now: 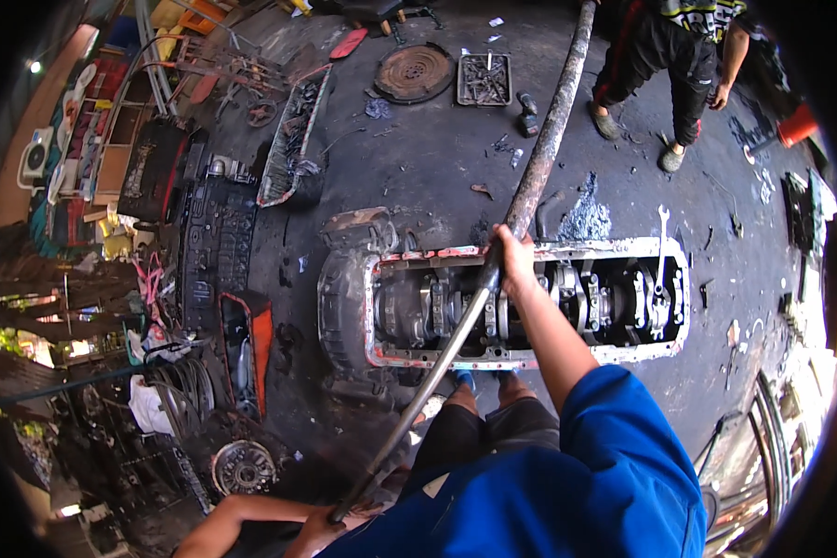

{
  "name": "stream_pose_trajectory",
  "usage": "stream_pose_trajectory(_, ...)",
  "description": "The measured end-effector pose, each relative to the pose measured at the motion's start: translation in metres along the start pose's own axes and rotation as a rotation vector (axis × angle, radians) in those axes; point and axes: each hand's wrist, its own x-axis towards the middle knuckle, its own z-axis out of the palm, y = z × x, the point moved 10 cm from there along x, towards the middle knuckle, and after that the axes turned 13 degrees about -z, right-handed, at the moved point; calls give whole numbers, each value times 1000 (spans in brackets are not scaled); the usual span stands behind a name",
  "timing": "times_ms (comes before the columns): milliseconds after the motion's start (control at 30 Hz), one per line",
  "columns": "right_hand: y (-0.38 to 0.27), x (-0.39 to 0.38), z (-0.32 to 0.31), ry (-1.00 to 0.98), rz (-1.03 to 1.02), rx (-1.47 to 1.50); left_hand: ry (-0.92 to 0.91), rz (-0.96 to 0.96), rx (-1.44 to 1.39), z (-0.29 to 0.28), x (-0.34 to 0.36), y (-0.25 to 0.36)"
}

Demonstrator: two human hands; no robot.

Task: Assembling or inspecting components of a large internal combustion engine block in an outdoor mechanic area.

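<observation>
A long bar crosses the view: a thick rusty pipe (549, 139) above, a thinner smooth metal bar (437, 367) below. My right hand (513, 259) is wrapped around it where the two parts meet, over the engine block. At the lower edge my left hand (314, 535) closes around the bar's near end, partly cut off by the frame. A bare forearm (242, 511) lies beside it; whose it is I cannot tell. The open engine block (530, 358) lies before my feet, crankshaft (428, 307) exposed. A combination wrench (662, 246) leans in its right end.
Another person (674, 74) stands at the far right, near a red container (796, 126). A flywheel (415, 73), a tray of small parts (484, 79) and a long oil pan (293, 139) lie beyond the block. An orange-sided part (259, 353) sits left.
</observation>
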Motion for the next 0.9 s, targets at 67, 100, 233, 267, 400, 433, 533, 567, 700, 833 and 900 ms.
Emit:
stream_pose_trajectory(67, -14, 9, -17, 72, 26, -10, 95, -86, 166, -27, -9, 0)
stream_pose_trajectory(100, -7, 22, -34, 102, 31, -39, 148, -118, 248, -46, -10, 6)
stream_pose_trajectory(233, 4, 62, -82, 155, -43, -99, 329, -264, 574, -102, -21, 72)
stream_pose_trajectory(267, 3, 75, -110, 163, -42, -146, 335, -280, 670, -114, -21, 116)
stream_pose_trajectory(400, -39, 95, -193, 393, -191, -591, 459, -182, 996, -184, -10, 171)
stream_pose_trajectory(433, -55, 96, -219, 448, -145, -786, 476, -164, 1050, -194, -1, 192)
stream_pose_trajectory(533, -95, 67, -233, 379, -369, -982, 469, -138, 1272, -198, 29, 250)
stream_pose_trajectory(567, -87, 48, -200, 204, -334, -868, 490, -112, 1324, -204, 32, 254)
stream_pose_trajectory(700, -25, -134, -90, -617, -447, -1272, 392, 20, 1479, -199, 61, 308)
stream_pose_trajectory(833, 72, -230, -85, -847, -336, -1442, 361, 151, 1557, -175, 79, 369)
stream_pose_trajectory(900, 87, -258, -95, -830, -265, -1436, 330, 245, 1620, -168, 100, 388)
